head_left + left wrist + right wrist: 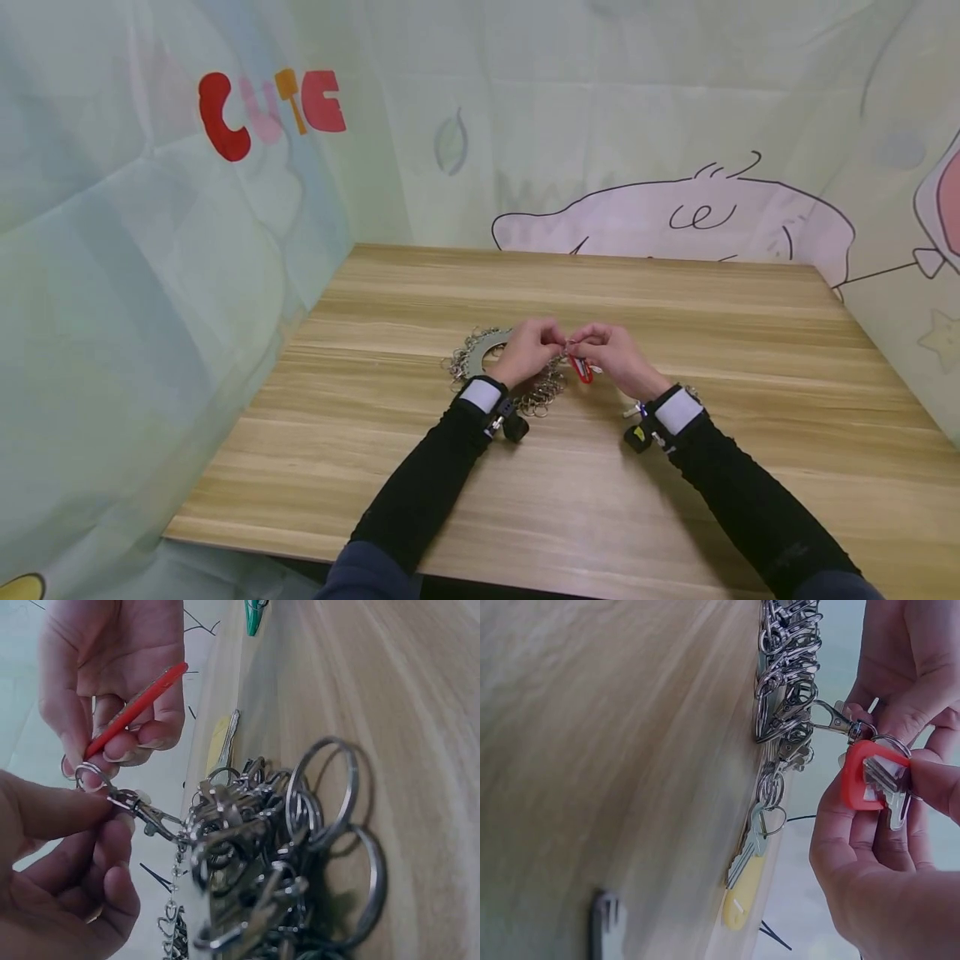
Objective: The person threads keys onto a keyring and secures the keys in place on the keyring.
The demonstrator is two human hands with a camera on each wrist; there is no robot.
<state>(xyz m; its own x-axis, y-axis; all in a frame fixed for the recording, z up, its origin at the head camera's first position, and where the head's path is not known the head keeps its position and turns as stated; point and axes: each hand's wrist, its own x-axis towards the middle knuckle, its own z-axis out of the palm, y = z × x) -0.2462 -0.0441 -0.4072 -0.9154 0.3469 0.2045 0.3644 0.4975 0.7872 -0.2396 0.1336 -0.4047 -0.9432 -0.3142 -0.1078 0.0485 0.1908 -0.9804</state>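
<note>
A round grey metal holder (480,354) lies on the table, ringed with many swivel clips and split rings (349,799). My left hand (528,350) reaches over it and pinches the ring end of one swivel clip (146,814); the clip's other end meets the holder's edge. My right hand (615,354) pinches a split ring bearing a red key tag (853,780) and silver keys (891,799). The two hands' fingertips meet at this split ring (94,774). Whether the ring is threaded through the clip cannot be made out.
A yellow key tag (742,904) with a silver key (741,866) lies by the holder's edge. Further off is a green tag (253,619). The wooden table (360,433) borders on printed cloth walls (420,167).
</note>
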